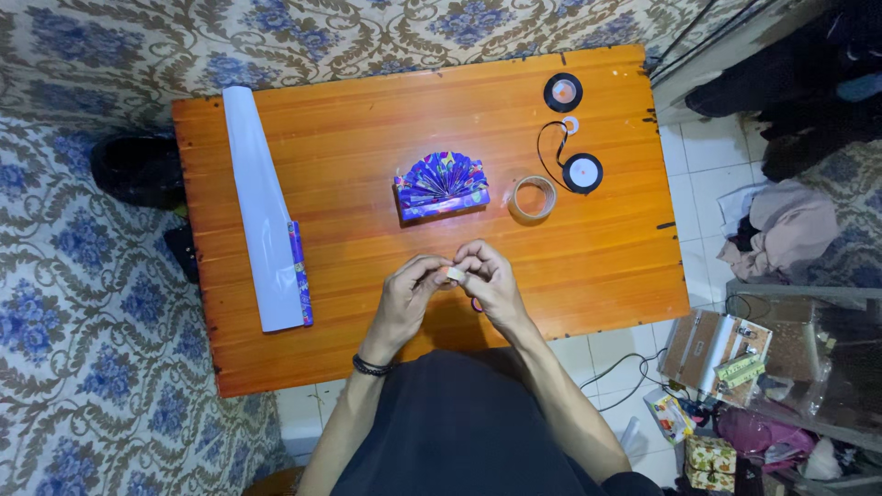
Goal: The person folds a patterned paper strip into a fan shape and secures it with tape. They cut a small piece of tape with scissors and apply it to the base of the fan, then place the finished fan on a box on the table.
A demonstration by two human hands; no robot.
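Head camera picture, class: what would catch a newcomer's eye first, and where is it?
The bright orange wooden table fills the middle, and at its centre sits a blue-purple wrapped gift topped with a pleated paper fan. Near the front edge the left hand and right hand meet over a small pale piece, too small to identify. A roll of wrapping paper lies along the table's left side.
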